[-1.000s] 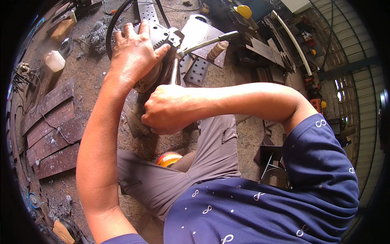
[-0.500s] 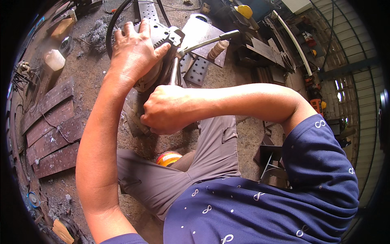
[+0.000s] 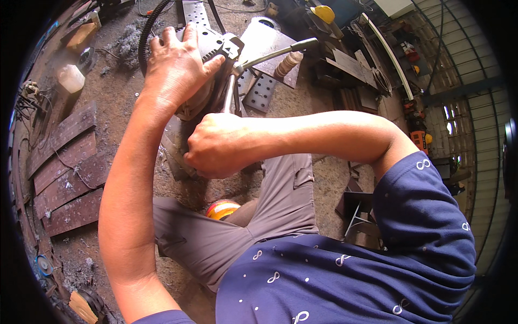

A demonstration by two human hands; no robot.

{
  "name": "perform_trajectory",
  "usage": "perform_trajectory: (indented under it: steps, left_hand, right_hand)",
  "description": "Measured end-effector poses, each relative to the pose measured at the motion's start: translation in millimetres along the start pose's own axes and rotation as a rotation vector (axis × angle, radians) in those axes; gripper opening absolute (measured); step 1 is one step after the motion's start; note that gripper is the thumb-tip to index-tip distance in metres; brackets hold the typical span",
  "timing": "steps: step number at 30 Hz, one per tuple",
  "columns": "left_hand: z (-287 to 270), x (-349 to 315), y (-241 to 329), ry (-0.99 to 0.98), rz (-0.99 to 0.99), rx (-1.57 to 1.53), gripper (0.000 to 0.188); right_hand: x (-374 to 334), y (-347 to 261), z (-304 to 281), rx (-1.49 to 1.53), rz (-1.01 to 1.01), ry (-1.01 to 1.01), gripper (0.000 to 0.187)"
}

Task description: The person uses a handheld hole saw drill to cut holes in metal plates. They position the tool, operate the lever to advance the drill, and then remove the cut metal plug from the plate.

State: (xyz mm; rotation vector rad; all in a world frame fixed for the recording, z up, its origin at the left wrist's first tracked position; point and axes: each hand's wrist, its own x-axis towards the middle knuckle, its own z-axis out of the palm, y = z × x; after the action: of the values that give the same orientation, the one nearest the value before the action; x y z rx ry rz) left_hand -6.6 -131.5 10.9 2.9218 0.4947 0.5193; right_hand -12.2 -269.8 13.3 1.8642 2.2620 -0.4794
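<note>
My left hand [image 3: 178, 67] lies over the top of a grey machine, which looks like a magnetic drill [image 3: 209, 44], with its fingers spread. My right hand [image 3: 221, 146] is closed in a fist round the lower end of a metal lever [image 3: 231, 94] on the machine's side. A second lever [image 3: 278, 54] with a dark grip sticks out to the right from the same hub. Beyond it are a pale flat plate [image 3: 256, 43], a brown ribbed cylinder [image 3: 288, 64] and a plate with holes [image 3: 260, 93]. My hand and wrist hide much of the machine.
Brown steel plates [image 3: 65, 186] overlap on the floor at left, below a whitish plastic container [image 3: 71, 79]. Metal shavings [image 3: 128, 43] lie beside a black ribbed hose [image 3: 144, 40]. An orange and yellow object [image 3: 222, 209] sits between my legs. A yellow hard hat [image 3: 324, 14] is far right.
</note>
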Motion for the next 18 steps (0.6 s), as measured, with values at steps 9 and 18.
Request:
perform_trajectory:
  steps: [9,18]
  left_hand:
    - [0.2,1.4,0.4,-0.026,-0.001,-0.026,0.097]
    - [4.6,1.7,-1.4,0.008,0.011,0.006,0.094]
  right_hand:
    - [1.6,0.6,6.0,-0.006,-0.01,0.03,0.025]
    - [3.6,0.3,8.6,-0.01,-0.017,0.045,0.022]
